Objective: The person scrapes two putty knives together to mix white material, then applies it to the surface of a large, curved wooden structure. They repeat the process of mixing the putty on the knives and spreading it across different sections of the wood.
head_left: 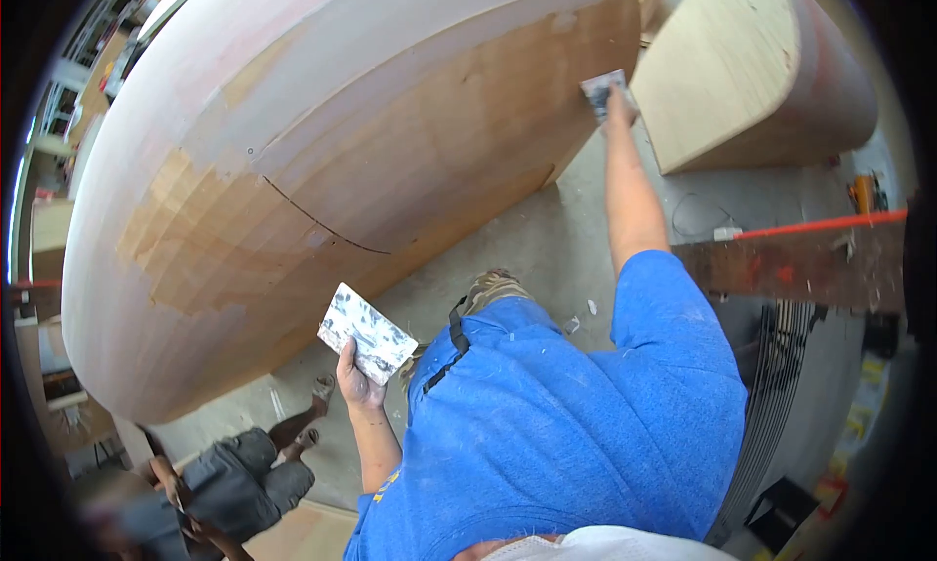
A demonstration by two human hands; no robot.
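Observation:
A big rounded wooden form (322,170), part bare laminated wood and part coated in pale filler, fills the upper left. My right hand (617,104) reaches up to its right edge and presses a small putty knife (600,87) against the wood. My left hand (357,380) is held low near my blue shirt and grips a flat board (366,332) smeared with white and grey filler, a little apart from the form's lower edge.
A second rounded wooden form (752,63) stands at the upper right. A dark plank (791,266) with an orange strip crosses at the right. Another person (229,483) in dark shorts crouches at the lower left on the concrete floor (547,239).

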